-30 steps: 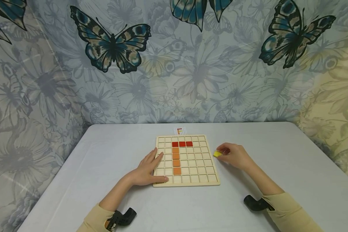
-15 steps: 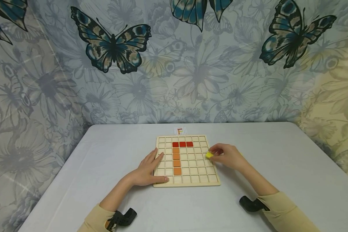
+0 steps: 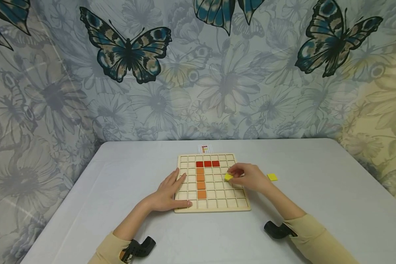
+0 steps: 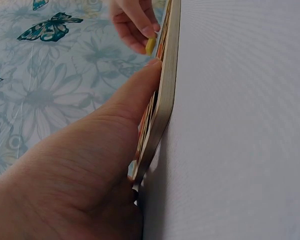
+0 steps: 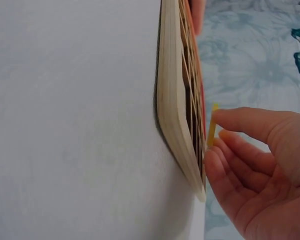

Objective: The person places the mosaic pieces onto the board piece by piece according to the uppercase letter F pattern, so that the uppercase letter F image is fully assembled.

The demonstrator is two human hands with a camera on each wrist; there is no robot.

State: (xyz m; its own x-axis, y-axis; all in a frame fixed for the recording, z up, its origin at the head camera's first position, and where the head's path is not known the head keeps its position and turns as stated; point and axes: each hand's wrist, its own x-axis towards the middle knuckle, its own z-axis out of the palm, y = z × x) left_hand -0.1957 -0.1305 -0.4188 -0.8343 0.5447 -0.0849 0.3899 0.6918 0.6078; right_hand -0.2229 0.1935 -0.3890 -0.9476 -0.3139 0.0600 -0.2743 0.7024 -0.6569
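Note:
A square wooden grid board point(image 3: 217, 205) lies on the white table. Three red tiles point(image 3: 207, 164) form a row near its far side, and a column of several orange tiles point(image 3: 201, 185) runs down from the leftmost red one. My right hand point(image 3: 250, 177) pinches a yellow square tile point(image 3: 228, 177) between thumb and fingertips, just over the board's right part. In the right wrist view this yellow tile point(image 5: 212, 125) stands edge-on, close above the grid. My left hand point(image 3: 166, 192) rests on the board's left edge, fingers spread and thumb at the near left corner.
Another yellow tile point(image 3: 272, 177) lies on the table to the right, beside the right forearm. A small card printed with a coloured grid pattern point(image 3: 205, 149) lies behind the board. A butterfly-patterned cloth point(image 3: 217, 91) hangs beyond the table point(image 3: 135, 154).
My right hand has moved left, carrying the yellow tile from beside the board to over it. The other yellow tile has come into sight behind it. My left hand has stayed in place.

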